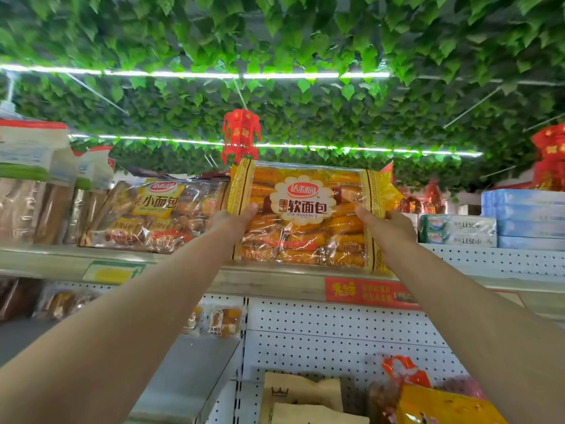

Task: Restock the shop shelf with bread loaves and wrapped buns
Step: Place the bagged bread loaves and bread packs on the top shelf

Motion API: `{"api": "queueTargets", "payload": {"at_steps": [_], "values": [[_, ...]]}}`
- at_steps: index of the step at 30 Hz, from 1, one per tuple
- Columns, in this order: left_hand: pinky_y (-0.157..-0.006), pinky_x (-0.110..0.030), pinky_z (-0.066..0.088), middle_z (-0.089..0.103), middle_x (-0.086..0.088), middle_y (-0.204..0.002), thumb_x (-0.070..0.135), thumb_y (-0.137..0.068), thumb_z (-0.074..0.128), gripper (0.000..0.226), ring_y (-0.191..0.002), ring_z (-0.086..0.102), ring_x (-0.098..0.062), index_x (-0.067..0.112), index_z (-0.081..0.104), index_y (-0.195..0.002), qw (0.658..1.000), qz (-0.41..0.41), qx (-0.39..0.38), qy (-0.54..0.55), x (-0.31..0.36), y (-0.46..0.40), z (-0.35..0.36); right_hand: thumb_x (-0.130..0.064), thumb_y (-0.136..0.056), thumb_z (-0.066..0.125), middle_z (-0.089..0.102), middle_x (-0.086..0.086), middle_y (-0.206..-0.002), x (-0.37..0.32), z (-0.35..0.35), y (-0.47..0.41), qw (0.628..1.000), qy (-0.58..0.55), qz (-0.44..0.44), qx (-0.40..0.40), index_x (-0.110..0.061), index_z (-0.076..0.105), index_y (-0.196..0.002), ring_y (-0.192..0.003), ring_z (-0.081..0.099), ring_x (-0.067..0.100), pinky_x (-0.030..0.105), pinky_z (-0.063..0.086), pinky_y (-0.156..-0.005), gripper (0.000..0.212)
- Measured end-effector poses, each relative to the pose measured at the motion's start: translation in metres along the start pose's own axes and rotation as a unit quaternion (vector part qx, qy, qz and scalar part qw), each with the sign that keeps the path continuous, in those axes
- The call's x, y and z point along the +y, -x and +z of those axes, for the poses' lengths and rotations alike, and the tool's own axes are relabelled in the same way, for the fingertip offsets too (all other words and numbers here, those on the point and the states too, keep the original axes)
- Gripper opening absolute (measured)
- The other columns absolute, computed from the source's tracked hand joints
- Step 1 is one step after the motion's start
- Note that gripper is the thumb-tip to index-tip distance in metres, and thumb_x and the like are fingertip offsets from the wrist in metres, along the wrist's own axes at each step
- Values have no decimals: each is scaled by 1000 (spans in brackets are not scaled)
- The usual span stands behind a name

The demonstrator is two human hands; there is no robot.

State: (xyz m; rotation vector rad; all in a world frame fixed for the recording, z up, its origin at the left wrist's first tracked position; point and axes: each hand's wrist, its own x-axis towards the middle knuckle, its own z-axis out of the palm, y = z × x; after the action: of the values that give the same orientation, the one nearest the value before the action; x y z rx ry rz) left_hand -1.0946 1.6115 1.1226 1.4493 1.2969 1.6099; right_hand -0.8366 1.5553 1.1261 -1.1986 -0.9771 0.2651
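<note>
i have the soft bread pack (308, 215) up at the top shelf (275, 280), standing on its lower edge right at the shelf's front lip, label facing me. its long axis runs side to side along the shelf, so it lies straight ahead of me and above, square between my hands. my left hand (237, 217) grips the pack's left edge with the thumb on the front face, and my right hand (386, 223) grips the right edge the same way; both are closed on the wrapper, about level and equally near. just left of the pack the small bun pack (153, 215) leans back on the shelf, its right end touching or nearly touching mine. behind the pack i cannot see how much shelf depth is free. i judge the next move is a straight push away from me, keeping the pack parallel to the lip and clear of that neighbour.
</note>
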Motion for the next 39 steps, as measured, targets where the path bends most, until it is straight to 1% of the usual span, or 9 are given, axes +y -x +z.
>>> {"api": "queueTargets", "payload": {"at_steps": [5,9,13,17,24,27,32,35,39], "values": [[-110,-51,37,50,-12,-144,62,-90,61,84,-134,46,-37,6,38,-148,1000,-4,22,10,3,11,0,-54,-87,71,65,7,-129,6,-1,-3,999,-11,29,34,-16,61,-133,-112,59,29,40,47,-93,60],[-113,-54,38,50,-10,-148,64,-85,66,88,-136,46,-36,12,39,-150,998,29,47,27,1,20,-3,-56,-85,72,63,6,-129,7,-2,0,997,-21,32,73,-18,57,-134,-123,55,31,47,48,-102,64],[-118,-53,32,36,-14,-157,61,-88,64,96,-145,33,-37,8,24,-157,998,28,57,28,7,34,-11,-55,-84,70,58,9,-136,1,3,10,994,18,16,109,-17,53,-137,-131,47,32,47,47,-102,68],[-115,-54,33,38,-13,-154,59,-88,65,91,-142,36,-37,8,29,-154,997,22,52,56,13,44,-26,-53,-88,68,50,10,-140,-17,11,29,989,66,-41,127,-17,52,-138,-134,41,30,54,47,-101,64],[-110,-51,42,58,-11,-131,55,-85,72,63,-124,54,-32,13,51,-126,990,4,42,137,-2,60,-70,-44,-89,69,63,3,-127,-35,57,84,999,-6,-41,26,-21,58,-131,-114,60,25,45,53,-94,50],[-102,-47,51,66,-8,-120,59,-78,77,61,-112,62,-24,17,58,-117,986,-13,30,164,-20,70,-101,-40,-91,68,64,-2,-111,-33,83,121,998,-40,5,-48,-21,57,-128,-90,62,15,32,50,-70,43],[-102,-42,52,56,-4,-125,48,-85,74,64,-109,57,-22,15,50,-135,982,-49,39,180,-51,92,-171,-46,-90,67,63,-2,-113,-32,138,199,990,-52,41,-122,-23,58,-126,-103,59,22,40,50,-92,43],[-89,-34,55,59,-1,-100,51,-85,74,50,-88,58,-16,16,59,-117,980,-84,69,166,-74,111,-224,-43,-91,68,62,-2,-111,-35,178,251,981,-64,54,-175,-21,59,-118,-95,56,19,32,43,-80,36],[-83,-35,58,56,-4,-94,46,-87,75,37,-79,55,-18,14,65,-104,971,-130,128,152,-116,141,-307,-44,-92,66,62,1,-109,-42,232,335,959,-63,84,-262,-19,58,-124,-93,57,21,34,43,-81,41]]}}
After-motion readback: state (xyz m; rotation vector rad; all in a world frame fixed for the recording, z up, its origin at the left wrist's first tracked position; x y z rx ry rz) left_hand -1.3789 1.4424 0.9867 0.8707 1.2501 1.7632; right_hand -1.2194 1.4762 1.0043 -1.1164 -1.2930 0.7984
